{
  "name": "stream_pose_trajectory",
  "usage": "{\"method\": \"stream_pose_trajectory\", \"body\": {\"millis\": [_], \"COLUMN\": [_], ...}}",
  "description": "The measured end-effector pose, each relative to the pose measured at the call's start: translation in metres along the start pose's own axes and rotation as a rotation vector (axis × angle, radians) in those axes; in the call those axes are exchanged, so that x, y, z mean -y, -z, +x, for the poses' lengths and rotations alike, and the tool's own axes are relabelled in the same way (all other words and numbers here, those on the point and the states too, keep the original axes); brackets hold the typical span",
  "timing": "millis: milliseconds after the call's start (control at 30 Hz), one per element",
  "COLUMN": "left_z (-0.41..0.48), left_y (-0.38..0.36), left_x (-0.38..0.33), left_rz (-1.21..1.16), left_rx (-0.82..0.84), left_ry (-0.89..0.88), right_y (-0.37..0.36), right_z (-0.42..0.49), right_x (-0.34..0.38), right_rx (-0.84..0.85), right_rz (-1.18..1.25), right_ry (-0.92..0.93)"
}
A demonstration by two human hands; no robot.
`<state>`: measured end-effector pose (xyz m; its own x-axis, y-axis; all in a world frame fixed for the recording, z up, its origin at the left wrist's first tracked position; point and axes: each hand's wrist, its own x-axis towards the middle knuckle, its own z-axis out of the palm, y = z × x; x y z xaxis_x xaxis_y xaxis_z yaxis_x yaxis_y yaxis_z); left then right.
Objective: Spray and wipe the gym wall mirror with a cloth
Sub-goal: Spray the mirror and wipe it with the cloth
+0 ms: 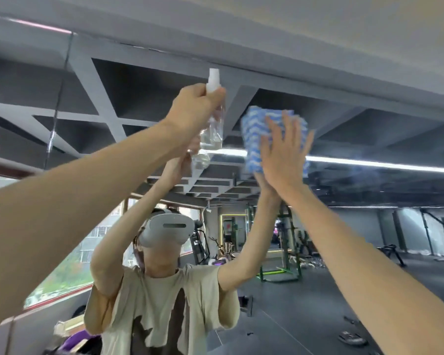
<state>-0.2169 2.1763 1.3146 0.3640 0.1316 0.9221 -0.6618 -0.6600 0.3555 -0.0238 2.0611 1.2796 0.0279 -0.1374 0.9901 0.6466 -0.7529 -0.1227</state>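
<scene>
The wall mirror (356,139) fills the view in front of me, its top edge under a grey beam. My left hand (192,108) is raised high and grips a clear spray bottle (213,129) just below its white nozzle. With straight, spread fingers, my right hand (283,149) presses a blue-and-white patterned cloth (256,131) flat against the glass near the mirror's top. Both arms and the person's upper body show as a reflection lower in the mirror.
A vertical seam (59,98) between mirror panels runs at the left. The reflection shows gym racks (280,252), a dark floor, a ceiling light strip (369,163) and a window at the lower left.
</scene>
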Motion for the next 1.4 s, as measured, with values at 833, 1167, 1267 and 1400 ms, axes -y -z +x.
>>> {"method": "stream_pose_trajectory", "body": {"millis": [833, 1167, 1267, 1400], "left_z": [-0.042, -0.102, -0.122, -0.144], "left_y": [0.119, 0.201, 0.215, 0.238], "left_x": [0.034, 0.043, 0.049, 0.062], "left_rz": [0.25, 0.377, 0.435, 0.74], "left_rx": [-0.375, -0.346, -0.302, -0.302], "left_ry": [0.217, 0.296, 0.315, 0.256], "right_y": [-0.009, -0.015, -0.013, -0.02], "right_z": [-0.087, -0.152, -0.208, -0.14], "right_x": [0.216, 0.215, 0.214, 0.228], "right_rx": [0.134, 0.097, 0.224, 0.152], "right_rz": [0.226, 0.295, 0.258, 0.216], "right_ry": [0.868, 0.83, 1.231, 0.827]}}
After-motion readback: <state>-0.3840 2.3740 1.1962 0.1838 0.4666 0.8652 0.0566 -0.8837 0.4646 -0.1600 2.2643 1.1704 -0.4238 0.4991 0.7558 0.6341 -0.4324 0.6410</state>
